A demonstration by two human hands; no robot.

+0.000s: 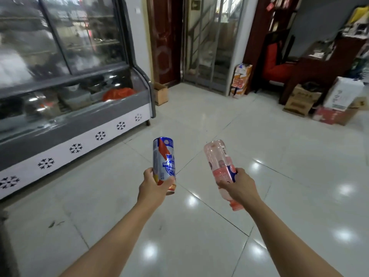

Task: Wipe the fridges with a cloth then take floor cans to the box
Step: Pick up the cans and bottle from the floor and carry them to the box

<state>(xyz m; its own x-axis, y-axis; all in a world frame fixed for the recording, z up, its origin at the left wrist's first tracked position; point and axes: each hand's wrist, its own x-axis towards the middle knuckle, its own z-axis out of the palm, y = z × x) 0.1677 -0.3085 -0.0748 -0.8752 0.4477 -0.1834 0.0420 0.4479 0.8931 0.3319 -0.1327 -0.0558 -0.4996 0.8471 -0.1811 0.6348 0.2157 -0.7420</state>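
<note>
Silver-blue beer can (pixel 164 159) sat clasped in the left hand (pixel 154 186), fingers curled around it; the right hand (pixel 238 187) likewise gripped a pink plastic bottle (pixel 222 168), both raised above the tiled floor (pixel 199 120) beside the display fridge (pixel 65 92).

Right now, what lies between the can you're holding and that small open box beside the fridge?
In the head view, only bare glossy floor tile separates the can in the left hand from the open cardboard box by the fridge.
</note>
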